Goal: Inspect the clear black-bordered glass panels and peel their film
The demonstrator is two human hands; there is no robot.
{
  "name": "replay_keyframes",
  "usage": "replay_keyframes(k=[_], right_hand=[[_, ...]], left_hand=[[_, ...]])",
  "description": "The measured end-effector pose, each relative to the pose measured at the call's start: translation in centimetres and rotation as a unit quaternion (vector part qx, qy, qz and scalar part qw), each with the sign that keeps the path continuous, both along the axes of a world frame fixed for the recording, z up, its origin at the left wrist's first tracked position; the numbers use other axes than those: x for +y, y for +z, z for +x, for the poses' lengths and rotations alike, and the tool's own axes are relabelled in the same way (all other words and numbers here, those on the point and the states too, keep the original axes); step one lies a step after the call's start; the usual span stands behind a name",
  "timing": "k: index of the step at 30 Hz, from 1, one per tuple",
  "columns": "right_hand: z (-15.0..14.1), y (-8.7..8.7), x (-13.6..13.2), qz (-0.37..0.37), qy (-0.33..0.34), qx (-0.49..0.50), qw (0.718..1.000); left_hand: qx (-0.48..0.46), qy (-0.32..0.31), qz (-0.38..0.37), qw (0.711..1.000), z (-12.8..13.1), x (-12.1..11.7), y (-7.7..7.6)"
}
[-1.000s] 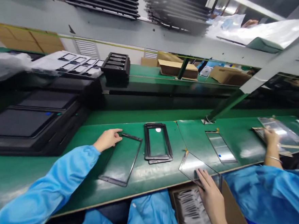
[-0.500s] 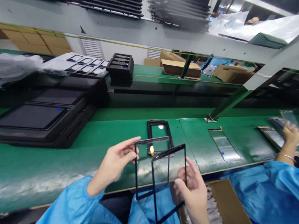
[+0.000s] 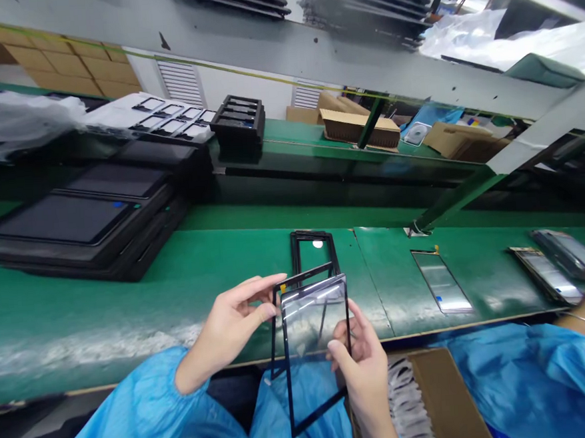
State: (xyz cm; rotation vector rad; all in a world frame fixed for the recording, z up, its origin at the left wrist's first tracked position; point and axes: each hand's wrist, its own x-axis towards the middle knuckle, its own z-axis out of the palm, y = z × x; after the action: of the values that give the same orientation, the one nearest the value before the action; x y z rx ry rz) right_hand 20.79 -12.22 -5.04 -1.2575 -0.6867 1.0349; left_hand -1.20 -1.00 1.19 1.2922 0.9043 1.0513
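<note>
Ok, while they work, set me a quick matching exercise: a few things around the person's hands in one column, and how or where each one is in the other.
1 left hand
2 right hand
3 lone panel
4 cardboard box

A below the front edge of the green belt
B gripping the front glass panel
C lying flat on the green belt
D gripping the rear framed panel

Pairs: 1-D, 2-B, 3-C, 4-A

Left hand (image 3: 227, 330) raised and pinching, right hand (image 3: 361, 374) curled, gripping

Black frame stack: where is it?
In the head view, the black frame stack lies on the green bench, beyond the glass panels in the left hand and right hand.
</note>
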Motion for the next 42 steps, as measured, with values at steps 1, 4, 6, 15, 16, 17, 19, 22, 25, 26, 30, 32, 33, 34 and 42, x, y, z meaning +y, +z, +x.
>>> replay_keyframes(k=[1,4,6,15,16,17,19,22,25,26,30,32,33,34,42], right_hand=[[-0.1,0.2,0.0,-0.003,-0.008,0.001,1.0],[-0.2,0.5,0.0,-0.014,-0.026,-0.003,1.0],[-0.3,0.4,0.0,-0.019,-0.023,-0.011,0.999],[-0.7,0.1,-0.3,-0.039,-0.032,-0.05,0.997],[-0.7,0.2,-0.3,-0.043,-0.029,-0.054,0.997],[-0.6,0.2,-0.3,-0.046,-0.025,-0.057,0.997],[-0.5,0.1,-0.4,-0.049,-0.018,-0.062,0.997],[-0.4,0.1,-0.6,-0.048,-0.022,-0.068,0.996],[-0.5,0.2,-0.6,-0.047,-0.024,-0.068,0.996],[-0.5,0.4,-0.6,-0.048,-0.024,-0.066,0.996],[-1.0,1.3,-0.3,-0.051,-0.03,-0.05,0.997],[-1.3,1.6,-0.1,-0.052,-0.032,-0.047,0.997],[-1.3,1.7,0.0,-0.052,-0.033,-0.048,0.997],[-1.4,1.7,0.0,-0.053,-0.034,-0.051,0.997],[-1.4,0.0,-0.5,-0.052,-0.026,-0.136,0.989]], left_hand=[[0.002,-0.003,-0.002,1.0,0.0,0.0,0.0],[0.004,-0.011,-0.005,1.0,0.1,-0.1,-0.1],[0.0,-0.02,-0.014,1.0,0.2,-0.1,-0.2],[-0.095,-0.057,-0.118,0.987,0.7,-0.2,-0.7],[-0.098,-0.055,-0.123,0.986,0.7,-0.3,-0.8],[-0.099,-0.053,-0.126,0.986,0.7,-0.4,-0.8],[-0.099,-0.049,-0.129,0.985,0.8,-0.5,-1.0],[-0.108,-0.051,-0.125,0.985,0.9,-0.5,-1.2],[-0.119,-0.058,-0.126,0.983,0.9,-0.5,-1.3],[-0.118,-0.059,-0.128,0.983,0.9,-0.4,-1.3],[-0.108,-0.051,-0.143,0.982,0.8,-0.4,-1.4],[-0.107,-0.047,-0.148,0.982,0.7,-0.4,-1.4],[-0.107,-0.046,-0.148,0.982,0.7,-0.4,-1.4],[-0.106,-0.045,-0.147,0.982,0.7,-0.4,-1.5],[-0.059,-0.038,-0.14,0.988,0.8,-0.6,-1.7]])
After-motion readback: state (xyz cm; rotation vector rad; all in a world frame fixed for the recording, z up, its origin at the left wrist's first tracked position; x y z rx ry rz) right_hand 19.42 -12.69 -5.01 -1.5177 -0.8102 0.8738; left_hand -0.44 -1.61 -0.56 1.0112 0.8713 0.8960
